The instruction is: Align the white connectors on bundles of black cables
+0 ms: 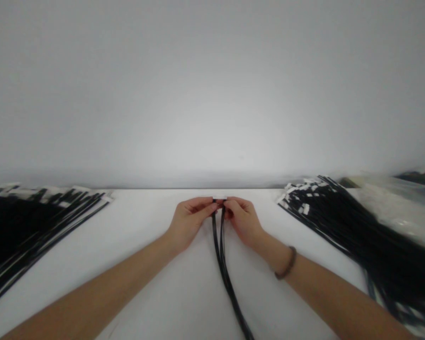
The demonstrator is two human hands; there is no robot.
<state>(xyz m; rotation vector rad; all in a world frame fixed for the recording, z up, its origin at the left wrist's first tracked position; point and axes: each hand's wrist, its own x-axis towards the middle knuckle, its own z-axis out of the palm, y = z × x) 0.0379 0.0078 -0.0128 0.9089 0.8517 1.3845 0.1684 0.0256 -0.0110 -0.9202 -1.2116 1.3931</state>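
Black cables [226,276] run from the front edge of the view up to my two hands, splitting into two strands near the top. My left hand [190,219] pinches the end of the left strand between thumb and fingers. The right strand's end is pinched by my right hand [243,217], close beside the left. Small white pieces, apparently connectors, peek out above the fingertips; the fingers cover most of them. A dark bracelet [288,262] circles my right wrist.
On the left lies a thick pile of black cables [24,226] with white ends. Another bundle of black cables [357,231], also white-tipped, lies on the right, beside a clear plastic bag [403,203]. The white table [141,215] meets a pale wall [212,94] behind.
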